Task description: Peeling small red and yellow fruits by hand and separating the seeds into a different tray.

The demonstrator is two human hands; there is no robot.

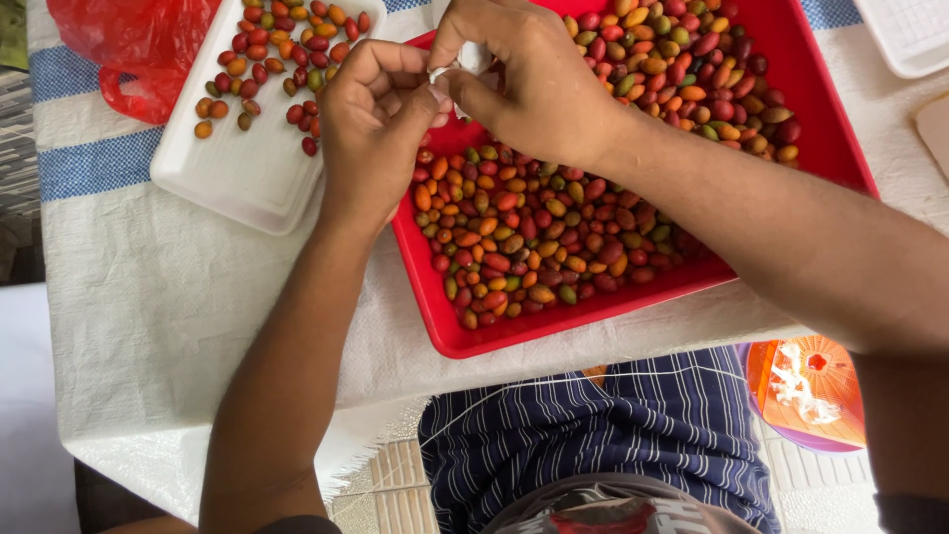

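White woven cloth with blue stripes [148, 287] covers the table. Above it, the left hand [371, 124] and right hand [529, 84] meet, fingertips pinching one small white object [457, 64] between them, over the red plastic tray [440, 297] heaped with red, orange and green oval berries [539, 237].

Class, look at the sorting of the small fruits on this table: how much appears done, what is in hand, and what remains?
Done: a small batch of fruits lies on the white tray. In hand: the left hand and right hand pinch a small white piece together above the red tray. Left: that tray holds a far larger heap of red, orange and green fruits, so most seems undone.
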